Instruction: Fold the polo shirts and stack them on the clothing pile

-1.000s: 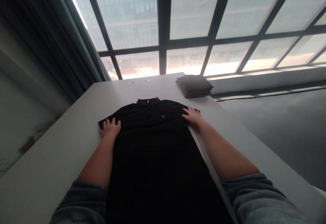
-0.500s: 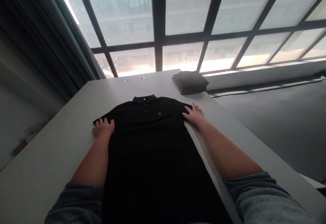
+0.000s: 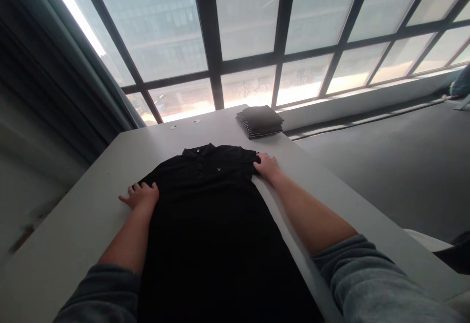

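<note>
A black short-sleeved polo shirt (image 3: 209, 225) lies spread front up, its collar away from me and a small light emblem on the chest. My left hand (image 3: 140, 196) rests on the sleeve at the left, palm down, with its fingers spread and the little finger reaching onto the tabletop. At the opposite sleeve, my right hand (image 3: 267, 167) has its fingers bent over the end, with the cloth slightly bunched at the thumb. The shirt's hem runs out of view at the bottom.
Beneath the shirt is a white table (image 3: 99, 205). A stack of dark folded pieces (image 3: 261, 121) sits near its far right edge. Two round fittings (image 3: 197, 122) are set in the far tabletop. A dark curtain (image 3: 66, 68) hangs at left, and large windows (image 3: 249, 14) stand beyond.
My right hand's fingers have drawn in from a flat spread to bend over the sleeve end. My left hand has slid outward towards the sleeve's edge. The view has shifted slightly right.
</note>
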Demonstrator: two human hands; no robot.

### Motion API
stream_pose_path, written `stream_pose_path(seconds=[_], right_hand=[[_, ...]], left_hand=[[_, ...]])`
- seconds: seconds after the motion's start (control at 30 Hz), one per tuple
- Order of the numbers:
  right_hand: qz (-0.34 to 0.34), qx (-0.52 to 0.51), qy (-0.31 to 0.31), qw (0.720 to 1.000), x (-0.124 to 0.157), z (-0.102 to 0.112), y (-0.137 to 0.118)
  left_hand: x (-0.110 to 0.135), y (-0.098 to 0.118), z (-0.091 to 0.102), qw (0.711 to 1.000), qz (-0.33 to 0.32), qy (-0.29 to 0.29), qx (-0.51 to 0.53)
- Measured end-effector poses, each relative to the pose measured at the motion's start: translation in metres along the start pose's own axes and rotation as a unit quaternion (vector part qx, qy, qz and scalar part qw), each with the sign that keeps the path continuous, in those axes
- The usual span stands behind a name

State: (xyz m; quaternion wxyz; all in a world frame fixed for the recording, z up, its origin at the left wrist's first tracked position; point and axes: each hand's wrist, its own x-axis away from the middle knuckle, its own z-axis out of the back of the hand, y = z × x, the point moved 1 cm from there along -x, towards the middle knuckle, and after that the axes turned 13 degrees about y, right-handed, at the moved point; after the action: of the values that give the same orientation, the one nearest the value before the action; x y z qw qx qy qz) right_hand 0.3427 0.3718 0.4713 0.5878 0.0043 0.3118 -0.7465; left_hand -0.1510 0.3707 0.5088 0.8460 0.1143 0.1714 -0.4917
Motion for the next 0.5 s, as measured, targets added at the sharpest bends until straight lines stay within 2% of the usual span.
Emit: stream_pose_path(seconds=[0.1, 0.2, 0.27, 0.37, 0.43, 0.5], right_hand=[[-0.017, -0.016, 0.025, 0.999, -0.009, 0.001, 0.008], [-0.032, -0.025, 0.039, 0.998, -0.015, 0.001, 0.015], [-0.034, -0.029, 0.046, 0.998, -0.018, 0.001, 0.017], [-0.021, -0.030, 0.059, 0.998, -0.019, 0.001, 0.015], [-0.011, -0.025, 0.073, 0.997, -0.018, 0.004, 0.013], [-0.008, -0.015, 0.090, 0.996, -0.017, 0.010, 0.011]], left_hand=[[0.015, 0.022, 0.015, 0.999, -0.035, 0.037, 0.010], [0.046, 0.068, 0.036, 0.986, -0.163, 0.030, 0.036], [0.073, 0.107, 0.051, 0.964, -0.256, 0.009, 0.069], [0.119, 0.167, 0.071, 0.909, -0.391, -0.042, 0.136], [0.146, 0.199, 0.078, 0.881, -0.439, -0.066, 0.167], [0.169, 0.220, 0.079, 0.861, -0.464, -0.078, 0.192]])
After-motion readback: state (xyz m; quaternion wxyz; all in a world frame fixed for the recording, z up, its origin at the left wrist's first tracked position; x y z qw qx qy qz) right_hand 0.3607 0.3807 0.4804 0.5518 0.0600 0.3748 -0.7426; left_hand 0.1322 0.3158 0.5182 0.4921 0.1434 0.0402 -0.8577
